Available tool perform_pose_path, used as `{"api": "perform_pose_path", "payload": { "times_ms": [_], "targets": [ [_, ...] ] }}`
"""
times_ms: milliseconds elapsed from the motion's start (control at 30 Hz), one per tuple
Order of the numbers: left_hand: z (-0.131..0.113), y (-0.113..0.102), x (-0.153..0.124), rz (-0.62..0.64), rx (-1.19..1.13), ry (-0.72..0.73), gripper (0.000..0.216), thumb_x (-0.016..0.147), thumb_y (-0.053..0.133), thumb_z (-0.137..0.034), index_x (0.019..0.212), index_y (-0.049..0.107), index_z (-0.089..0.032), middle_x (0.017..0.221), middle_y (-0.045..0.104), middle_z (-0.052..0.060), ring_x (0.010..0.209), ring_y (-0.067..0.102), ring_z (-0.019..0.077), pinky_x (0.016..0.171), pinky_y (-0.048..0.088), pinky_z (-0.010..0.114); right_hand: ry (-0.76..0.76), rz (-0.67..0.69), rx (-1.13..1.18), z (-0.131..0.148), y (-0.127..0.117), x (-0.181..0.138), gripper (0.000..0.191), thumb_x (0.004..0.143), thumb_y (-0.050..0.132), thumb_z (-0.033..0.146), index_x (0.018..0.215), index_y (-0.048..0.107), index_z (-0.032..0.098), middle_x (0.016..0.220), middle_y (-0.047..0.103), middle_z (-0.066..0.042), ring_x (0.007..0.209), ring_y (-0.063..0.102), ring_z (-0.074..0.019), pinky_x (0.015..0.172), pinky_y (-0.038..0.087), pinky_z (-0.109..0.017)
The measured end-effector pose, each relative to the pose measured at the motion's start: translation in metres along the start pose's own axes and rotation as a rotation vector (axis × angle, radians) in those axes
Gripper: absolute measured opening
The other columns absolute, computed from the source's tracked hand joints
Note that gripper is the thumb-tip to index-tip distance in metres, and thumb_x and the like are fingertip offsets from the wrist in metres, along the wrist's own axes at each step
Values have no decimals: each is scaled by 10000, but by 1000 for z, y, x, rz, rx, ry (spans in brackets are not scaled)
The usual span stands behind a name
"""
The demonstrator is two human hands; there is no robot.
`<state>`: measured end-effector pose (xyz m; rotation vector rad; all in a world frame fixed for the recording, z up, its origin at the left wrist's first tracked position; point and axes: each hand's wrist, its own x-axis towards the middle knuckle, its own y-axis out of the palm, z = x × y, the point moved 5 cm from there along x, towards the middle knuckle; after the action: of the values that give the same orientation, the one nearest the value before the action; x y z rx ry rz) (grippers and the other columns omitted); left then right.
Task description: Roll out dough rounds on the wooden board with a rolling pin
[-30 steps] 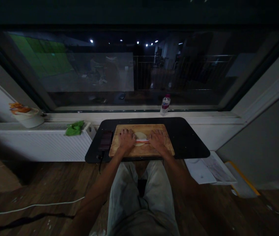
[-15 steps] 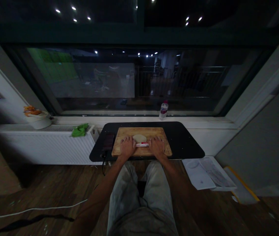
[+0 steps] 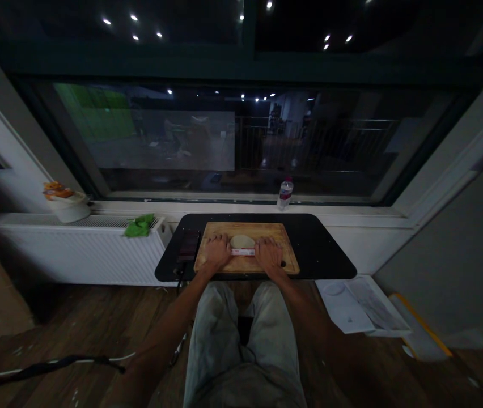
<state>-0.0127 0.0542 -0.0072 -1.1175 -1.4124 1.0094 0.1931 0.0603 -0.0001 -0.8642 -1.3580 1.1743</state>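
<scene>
A flat, round, pale piece of dough (image 3: 242,242) lies on a wooden cutting board (image 3: 241,228). Across its near edge runs a white cylindrical stick with red print (image 3: 242,252), like a rolling pin. My left hand (image 3: 218,251) is closed over the left end of the stick, and my right hand (image 3: 268,253) covers the right end the same way. Only the middle of the stick shows between them; both ends are hidden under my fingers. The backs of both hands face up, low over the board.
The board rests on a small black table (image 3: 322,249) with a dark phone-like device (image 3: 189,246) at left. A bottle (image 3: 284,194) stands on the windowsill. A green cloth (image 3: 139,225) and white container (image 3: 71,208) sit on the radiator. An open white box (image 3: 377,306) is on the floor.
Both hands and the stick have shifted slightly left over the board. The stick has turned, so its red print shows differently. The view has tilted a little.
</scene>
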Motion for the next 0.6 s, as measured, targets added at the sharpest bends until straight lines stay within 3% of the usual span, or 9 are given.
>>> {"api": "perform_pose_path", "payload": {
  "times_ms": [133, 300, 600],
  "targets": [
    [0, -1, 0, -24, 10, -15, 371, 1152, 445, -334, 1333, 742, -203, 1445, 737, 192, 1383, 612, 377, 1173, 444, 526, 22, 28, -11, 1, -7, 2, 393, 1176, 459, 322, 1428, 734, 197, 1415, 753, -180, 1321, 664, -307, 1088, 476, -410],
    [1, -6, 4, -7, 1, -28, 393, 1135, 469, -347, 1396, 724, -200, 1505, 692, 202, 1424, 570, 388, 1194, 435, 539, 31, 56, -15, 2, -10, 10, 431, 1157, 460, 317, 1468, 731, 191, 1469, 718, -190, 1376, 615, -333, 1142, 452, -455],
    [0, -19, 25, 60, -12, -97, 436, 1119, 480, -353, 1416, 736, -161, 1517, 687, 231, 1447, 577, 406, 1190, 468, 567, 55, 72, 34, -4, 4, 35, 506, 1108, 529, 345, 1565, 715, 231, 1587, 679, -193, 1453, 571, -361, 1177, 430, -488]
  ]
}}
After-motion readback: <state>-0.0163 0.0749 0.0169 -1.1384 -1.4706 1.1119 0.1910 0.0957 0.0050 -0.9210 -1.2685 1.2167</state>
